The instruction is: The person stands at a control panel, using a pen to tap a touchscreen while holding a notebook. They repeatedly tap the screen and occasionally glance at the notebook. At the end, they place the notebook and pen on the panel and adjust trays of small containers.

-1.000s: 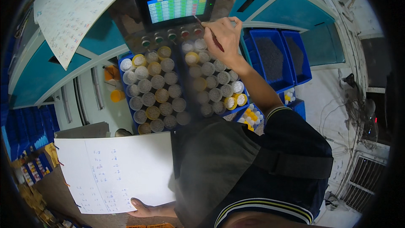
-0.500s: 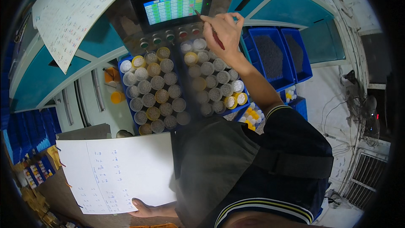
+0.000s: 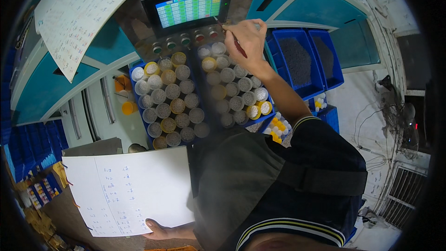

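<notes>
My right hand (image 3: 247, 42) is closed around a dark red pen (image 3: 240, 49), its tip close to the lower right corner of a lit touch screen (image 3: 189, 9). That screen shows a coloured grid of green, white, blue and yellow cells; I cannot tell whether the pen touches it. At the lower left, my left hand (image 3: 158, 229) grips the bottom edge of an open notebook (image 3: 158, 181). Blue handwriting covers part of its white page. Below the screen runs a row of round push buttons (image 3: 186, 41).
Two blue trays hold many round tubs (image 3: 173, 91) of small grey pieces, some tubs yellow. Blue bins (image 3: 297, 60) of dark small parts stand at the right. A handwritten sheet (image 3: 86, 14) hangs at the upper left. An orange cup (image 3: 129, 108) sits left of the trays.
My right hand with the pen has moved slightly down, its tip now lower, near the screen's bottom right corner. The notebook and my left hand have stayed in place.
</notes>
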A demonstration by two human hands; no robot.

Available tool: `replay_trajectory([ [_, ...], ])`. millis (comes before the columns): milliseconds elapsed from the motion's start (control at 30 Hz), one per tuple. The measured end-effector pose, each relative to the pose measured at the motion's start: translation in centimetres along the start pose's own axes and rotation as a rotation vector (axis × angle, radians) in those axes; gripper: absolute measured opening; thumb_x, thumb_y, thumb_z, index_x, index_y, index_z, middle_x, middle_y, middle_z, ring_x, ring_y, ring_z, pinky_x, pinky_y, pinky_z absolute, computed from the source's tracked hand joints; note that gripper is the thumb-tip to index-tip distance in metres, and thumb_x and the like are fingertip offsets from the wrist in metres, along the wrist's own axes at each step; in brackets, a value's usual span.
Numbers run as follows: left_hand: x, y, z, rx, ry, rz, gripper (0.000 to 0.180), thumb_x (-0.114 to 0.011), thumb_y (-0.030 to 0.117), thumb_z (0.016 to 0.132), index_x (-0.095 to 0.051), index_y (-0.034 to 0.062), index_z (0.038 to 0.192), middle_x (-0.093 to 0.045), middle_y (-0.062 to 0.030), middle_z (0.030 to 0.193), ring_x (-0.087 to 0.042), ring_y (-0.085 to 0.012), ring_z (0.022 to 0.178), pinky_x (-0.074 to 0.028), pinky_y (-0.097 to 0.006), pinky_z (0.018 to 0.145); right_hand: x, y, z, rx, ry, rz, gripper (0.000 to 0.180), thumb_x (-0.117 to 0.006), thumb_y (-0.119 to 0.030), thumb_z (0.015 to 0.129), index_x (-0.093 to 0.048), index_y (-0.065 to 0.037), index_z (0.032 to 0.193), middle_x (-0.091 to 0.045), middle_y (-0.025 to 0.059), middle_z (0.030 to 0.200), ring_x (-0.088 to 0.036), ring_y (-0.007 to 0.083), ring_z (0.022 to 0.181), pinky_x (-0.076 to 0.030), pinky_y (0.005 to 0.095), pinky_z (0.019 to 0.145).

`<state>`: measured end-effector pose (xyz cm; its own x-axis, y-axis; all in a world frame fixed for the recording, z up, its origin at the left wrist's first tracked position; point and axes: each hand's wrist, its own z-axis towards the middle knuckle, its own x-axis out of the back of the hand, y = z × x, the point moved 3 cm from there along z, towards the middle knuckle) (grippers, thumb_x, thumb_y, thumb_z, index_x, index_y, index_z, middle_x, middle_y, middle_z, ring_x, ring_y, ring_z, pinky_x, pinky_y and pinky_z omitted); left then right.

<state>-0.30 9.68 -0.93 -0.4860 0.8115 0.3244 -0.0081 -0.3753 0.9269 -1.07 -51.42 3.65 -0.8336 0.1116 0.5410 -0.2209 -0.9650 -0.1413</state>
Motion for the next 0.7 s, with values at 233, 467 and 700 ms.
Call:
replay_trajectory([
  [233, -0.4, 0.3, -0.4, 0.017, 0.026, 0.01, 0.074, -0.078, 0.044, 0.085, -0.058, -0.0009, 0.141, -0.074, -0.0148, 0.117, -0.072, -0.0236, 0.106, -0.059, -0.056, 0.089, 0.8, 0.6, 0.8, 0.005, 0.044, -0.053, 0.019, -0.076, -0.008, 0.083, -0.079, -0.009, 0.101, -0.071, 0.0031, 0.082, -0.066, 0.0205, 0.086, -0.036, 0.0474, 0.095],
  [467, -0.3, 0.2, -0.4, -0.006, -0.008, 0.005, 0.079, -0.077, 0.048, 0.086, -0.055, 0.0008, 0.145, -0.073, -0.0144, 0.122, -0.071, -0.0239, 0.109, -0.058, -0.056, 0.089, 0.7, 0.6, 1.5, 0.027, 0.084, -0.055, 0.021, -0.077, -0.009, 0.083, -0.079, -0.01, 0.104, -0.07, 0.0036, 0.082, -0.066, 0.0206, 0.087, -0.036, 0.0474, 0.095],
  [700, -0.7, 0.8, -0.9, 0.002, 0.004, -0.006, 0.079, -0.077, 0.048, 0.086, -0.055, 0.001, 0.146, -0.072, -0.0144, 0.122, -0.071, -0.0241, 0.11, -0.057, -0.057, 0.09, 0.5, 0.0, 1.3, 0.038, 0.061, 0.007, 0.022, -0.078, -0.007, 0.083, -0.079, -0.01, 0.104, -0.071, 0.0024, 0.082, -0.066, 0.0203, 0.084, -0.036, 0.0477, 0.095],
])
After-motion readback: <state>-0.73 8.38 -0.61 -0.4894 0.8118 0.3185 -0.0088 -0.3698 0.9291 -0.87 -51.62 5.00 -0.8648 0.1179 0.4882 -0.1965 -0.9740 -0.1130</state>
